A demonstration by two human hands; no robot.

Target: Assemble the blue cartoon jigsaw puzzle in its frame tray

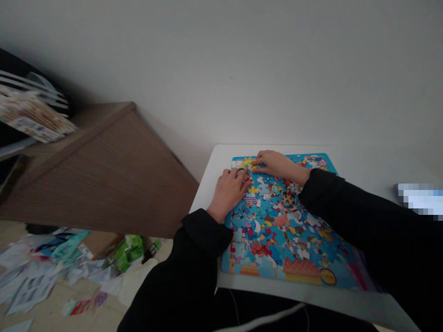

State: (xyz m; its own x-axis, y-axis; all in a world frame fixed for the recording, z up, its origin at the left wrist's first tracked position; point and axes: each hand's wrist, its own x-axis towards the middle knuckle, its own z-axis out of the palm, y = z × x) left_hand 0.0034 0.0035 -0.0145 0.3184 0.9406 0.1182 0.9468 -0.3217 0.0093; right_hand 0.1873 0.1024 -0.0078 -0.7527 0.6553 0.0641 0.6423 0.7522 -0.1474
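Observation:
A colourful cartoon jigsaw puzzle [277,221] with a blue border lies on the white table. Loose pieces are strewn over much of it. Near its upper left corner is a patch of yellow puzzle pieces [248,163]. My right hand [277,165] reaches over the top edge, thumb and fingers bent around a small puzzle piece beside the yellow patch; the piece is mostly hidden. At the left edge, my left hand [231,188] rests with fingers spread, fingertips touching the pieces just below that patch.
A white table [207,196] stands against a pale wall. To the left is a brown wooden cabinet [114,170] with a packet of thin sticks [36,115] on top. Papers and bags [79,263] litter the floor. A pixelated device [420,200] lies at right. A pale cable [266,319] crosses below.

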